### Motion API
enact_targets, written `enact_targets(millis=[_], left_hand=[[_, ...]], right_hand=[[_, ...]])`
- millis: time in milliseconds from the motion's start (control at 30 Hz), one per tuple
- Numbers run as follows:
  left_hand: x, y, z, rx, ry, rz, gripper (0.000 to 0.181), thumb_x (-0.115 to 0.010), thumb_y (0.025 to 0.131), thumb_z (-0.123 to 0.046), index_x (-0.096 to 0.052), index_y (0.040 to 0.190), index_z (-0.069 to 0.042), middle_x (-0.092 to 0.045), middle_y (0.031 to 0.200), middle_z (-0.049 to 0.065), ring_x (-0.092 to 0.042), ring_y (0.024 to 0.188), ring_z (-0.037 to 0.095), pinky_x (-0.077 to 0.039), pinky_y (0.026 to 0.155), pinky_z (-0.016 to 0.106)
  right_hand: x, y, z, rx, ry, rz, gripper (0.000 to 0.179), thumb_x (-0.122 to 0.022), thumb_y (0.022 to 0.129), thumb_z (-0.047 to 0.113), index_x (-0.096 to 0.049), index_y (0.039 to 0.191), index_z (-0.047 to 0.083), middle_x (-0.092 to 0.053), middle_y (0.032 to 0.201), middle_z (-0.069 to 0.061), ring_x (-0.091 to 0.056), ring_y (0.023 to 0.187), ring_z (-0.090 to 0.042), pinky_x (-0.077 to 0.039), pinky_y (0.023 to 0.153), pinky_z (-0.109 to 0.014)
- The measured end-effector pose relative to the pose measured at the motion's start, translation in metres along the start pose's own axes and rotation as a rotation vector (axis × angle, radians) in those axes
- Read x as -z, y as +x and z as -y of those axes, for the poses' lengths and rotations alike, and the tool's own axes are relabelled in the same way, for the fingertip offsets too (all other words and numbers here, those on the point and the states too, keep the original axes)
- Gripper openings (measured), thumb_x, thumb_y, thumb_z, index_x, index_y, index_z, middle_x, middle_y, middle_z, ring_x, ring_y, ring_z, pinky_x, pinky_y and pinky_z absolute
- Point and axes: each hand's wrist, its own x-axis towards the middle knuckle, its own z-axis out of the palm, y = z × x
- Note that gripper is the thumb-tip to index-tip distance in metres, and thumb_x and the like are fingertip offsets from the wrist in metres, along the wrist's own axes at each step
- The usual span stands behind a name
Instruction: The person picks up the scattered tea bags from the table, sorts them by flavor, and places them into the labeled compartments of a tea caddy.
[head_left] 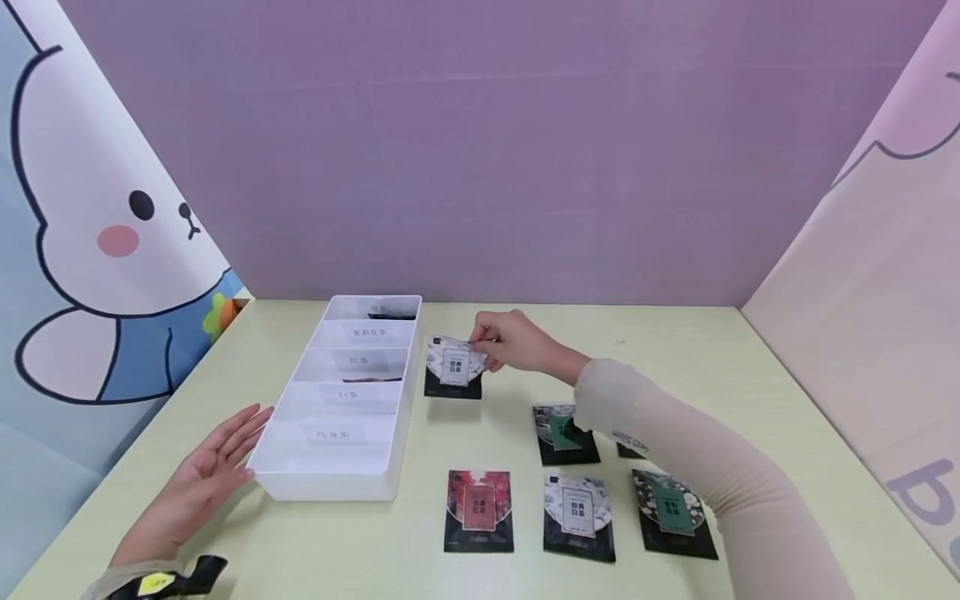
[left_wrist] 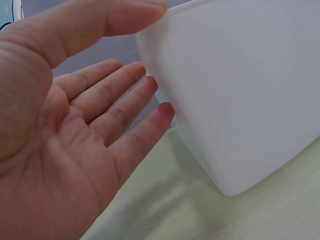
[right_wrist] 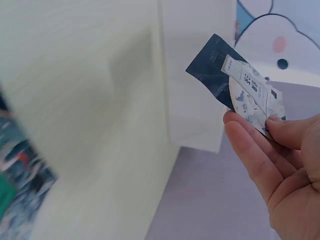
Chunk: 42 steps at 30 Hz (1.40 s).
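Observation:
My right hand (head_left: 517, 342) pinches a white and black tea sachet (head_left: 453, 367) by its upper right corner, between thumb and fingers. The sachet hangs above the table, just right of a white divided box (head_left: 337, 487). In the right wrist view the held packet (right_wrist: 250, 90) is tilted, its printed label facing the camera. My left hand (head_left: 206, 475) is at the box's near left corner with fingers extended. In the left wrist view, its thumb (left_wrist: 132, 17) reaches the rim and the fingertips lie along the side wall. Handwritten labels mark the box's compartments.
Near the front lie a red sachet (head_left: 479, 512), another white one (head_left: 578, 518) and a green one (head_left: 675, 515). A second green sachet (head_left: 562, 446) lies behind them, partly under my right sleeve. Dark packet edges show in two box compartments. A purple backdrop (head_left: 480, 167) stands behind the table.

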Motion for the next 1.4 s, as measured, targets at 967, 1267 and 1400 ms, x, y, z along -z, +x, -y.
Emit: enact_targets(millis=[967,1267,1400], left_hand=[[0.007,-0.002,0.005,-0.019,-0.032,0.044,0.076,-0.033,0.096,0.022,-0.020,0.159,-0.017,-0.040,0.154,-0.016,-0.041,0.135,-0.003,-0.041,0.102,0.016],[0.008,0.002,0.005,-0.040,-0.049,0.069,0.076,-0.032,0.095,0.023,-0.020,0.160,-0.016,-0.039,0.155,-0.014,-0.039,0.137,-0.002,-0.040,0.103,0.016],[0.009,0.000,0.006,-0.064,-0.052,0.093,0.077,-0.030,0.094,0.024,-0.019,0.160,-0.015,-0.037,0.156,-0.012,-0.038,0.138,-0.001,-0.038,0.104,0.016]], right_hand=[[-0.055,0.040,0.068,0.253,-0.046,-0.057,0.006,-0.069,0.093,0.005,-0.066,0.088,0.005,-0.074,0.085,-0.006,-0.064,0.063,-0.010,-0.050,0.057,-0.018],[-0.071,0.038,0.066,0.379,-0.071,-0.162,0.009,-0.072,0.089,0.001,-0.066,0.083,0.005,-0.075,0.086,-0.008,-0.068,0.070,-0.011,-0.050,0.060,-0.014],[-0.083,0.037,0.062,0.381,-0.085,-0.073,0.008,-0.071,0.091,0.002,-0.067,0.084,0.004,-0.074,0.085,-0.008,-0.065,0.068,-0.004,-0.049,0.060,-0.013]])
